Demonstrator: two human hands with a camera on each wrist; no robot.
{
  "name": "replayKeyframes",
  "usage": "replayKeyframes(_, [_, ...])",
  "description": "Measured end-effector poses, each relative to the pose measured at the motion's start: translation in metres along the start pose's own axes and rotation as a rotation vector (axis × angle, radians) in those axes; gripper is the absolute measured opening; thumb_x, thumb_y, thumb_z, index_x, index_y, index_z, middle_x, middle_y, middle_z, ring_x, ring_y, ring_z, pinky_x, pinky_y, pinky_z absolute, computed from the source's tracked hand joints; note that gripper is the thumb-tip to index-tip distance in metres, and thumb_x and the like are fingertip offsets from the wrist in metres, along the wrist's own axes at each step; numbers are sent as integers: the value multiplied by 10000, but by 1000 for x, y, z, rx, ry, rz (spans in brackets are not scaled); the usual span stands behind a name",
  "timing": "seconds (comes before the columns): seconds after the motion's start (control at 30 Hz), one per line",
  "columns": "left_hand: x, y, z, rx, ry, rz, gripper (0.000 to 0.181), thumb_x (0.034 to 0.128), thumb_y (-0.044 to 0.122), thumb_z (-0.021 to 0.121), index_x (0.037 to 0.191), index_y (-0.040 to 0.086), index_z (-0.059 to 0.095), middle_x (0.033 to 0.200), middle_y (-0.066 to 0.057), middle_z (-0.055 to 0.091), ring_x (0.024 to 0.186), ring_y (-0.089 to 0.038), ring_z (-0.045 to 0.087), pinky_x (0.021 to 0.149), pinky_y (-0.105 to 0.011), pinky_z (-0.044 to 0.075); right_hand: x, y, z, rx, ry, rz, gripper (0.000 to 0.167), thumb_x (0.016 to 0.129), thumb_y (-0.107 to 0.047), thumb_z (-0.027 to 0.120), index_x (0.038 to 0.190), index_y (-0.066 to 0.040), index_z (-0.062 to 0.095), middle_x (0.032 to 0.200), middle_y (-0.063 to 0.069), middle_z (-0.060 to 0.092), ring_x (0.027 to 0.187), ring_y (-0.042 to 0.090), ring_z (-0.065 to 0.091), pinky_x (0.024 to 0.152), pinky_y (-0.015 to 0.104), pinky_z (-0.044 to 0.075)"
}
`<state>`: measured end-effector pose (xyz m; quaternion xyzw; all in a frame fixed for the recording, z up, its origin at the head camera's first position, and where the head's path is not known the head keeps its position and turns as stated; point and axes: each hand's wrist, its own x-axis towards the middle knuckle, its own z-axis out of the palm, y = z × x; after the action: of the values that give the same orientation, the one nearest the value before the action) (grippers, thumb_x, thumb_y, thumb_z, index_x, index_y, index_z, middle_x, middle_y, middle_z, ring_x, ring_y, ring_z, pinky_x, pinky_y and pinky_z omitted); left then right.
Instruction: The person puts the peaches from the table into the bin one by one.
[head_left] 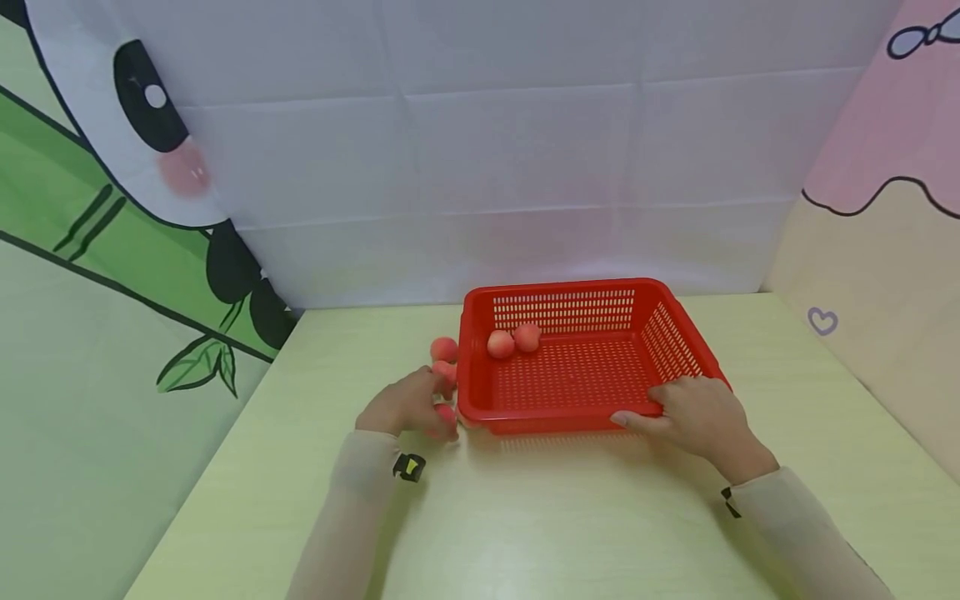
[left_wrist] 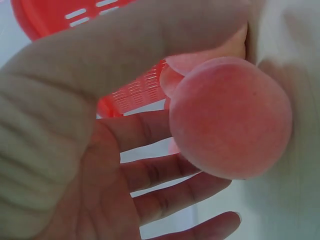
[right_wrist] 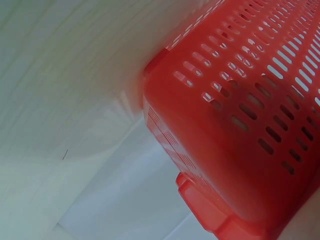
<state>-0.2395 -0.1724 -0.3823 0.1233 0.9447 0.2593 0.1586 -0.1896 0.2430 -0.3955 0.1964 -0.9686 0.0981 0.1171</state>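
A red plastic basket point(head_left: 570, 421) with slotted walls stands on the table, two pink peaches, one of them this peach point(head_left: 501, 344), lying inside at its left. Outside its left wall more peaches sit in a row, including a far peach point(head_left: 444, 349). My left hand point(head_left: 408, 404) reaches over that row; in the left wrist view its nearly straight fingers touch a peach point(left_wrist: 230, 117), the thumb passing over on the other side. With fingers inside and thumb outside, my right hand point(head_left: 697, 417) grips the basket's rim at the front right corner. The right wrist view mostly shows the basket's wall point(right_wrist: 210, 110).
The pale wooden table point(head_left: 525, 525) extends around the basket. A light cloth backdrop point(head_left: 487, 167) rises behind the table's far edge, with printed panels at left and right.
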Motion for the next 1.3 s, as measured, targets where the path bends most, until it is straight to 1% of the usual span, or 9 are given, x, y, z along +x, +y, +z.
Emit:
replayKeyframes(0.07, [1,0,1,6,-7,1,428,738,176,964,1071,162,696,1070,-35,661,959,-225,585,801,-418,540,0,0,0,-4,-2,2,667,914,-681,704,604,-220,335,570,-106,202,561,69,202,523,284,176])
replayKeyframes(0.13, [2,-1,2,9,-16,-12,432,741,176,970,1073,178,693,1043,-34,661,956,-230,584,796,-416,535,0,0,0,-5,-3,3,671,914,-686,701,603,-220,332,570,-106,200,562,69,199,524,284,173])
replayKeyframes(0.23, [3,0,3,2,-26,-28,454,743,164,974,1095,208,691,1045,-23,659,979,-233,584,813,-425,541,0,1,1,-8,1,-2,668,914,-688,700,602,-220,340,568,-106,208,556,67,209,523,281,182])
replayKeyframes(0.33, [4,0,5,-9,-32,-26,463,754,131,963,1115,216,686,1057,-19,653,994,-237,585,833,-432,550,0,1,1,-5,5,-5,668,913,-684,704,600,-220,339,568,-107,204,556,67,204,522,282,178])
replayKeyframes(0.63, [5,0,10,-30,-39,-63,453,745,83,954,1100,179,690,1026,-14,648,981,-234,584,846,-422,555,1,0,1,1,9,-10,665,912,-668,713,598,-220,336,569,-110,199,560,67,202,521,282,185])
replayKeyframes(0.83, [5,-2,12,-27,-34,-34,414,759,52,937,1066,171,685,970,-11,648,936,-219,590,821,-388,543,0,0,2,-7,10,-12,677,918,-697,691,600,-222,328,570,-110,194,560,67,193,521,282,176])
replayKeyframes(1.03, [6,-1,12,-7,-22,-4,426,780,20,911,1096,171,668,1001,-14,634,929,-215,584,809,-378,542,0,2,4,-1,14,-7,693,921,-700,684,613,-234,275,592,-116,144,593,73,141,532,287,136])
replayKeyframes(1.3, [6,0,10,29,-11,20,353,826,-22,824,1082,162,665,1034,-28,632,951,-222,576,787,-369,533,0,2,4,1,22,-17,691,922,-699,685,612,-237,275,593,-124,137,594,68,138,533,286,131])
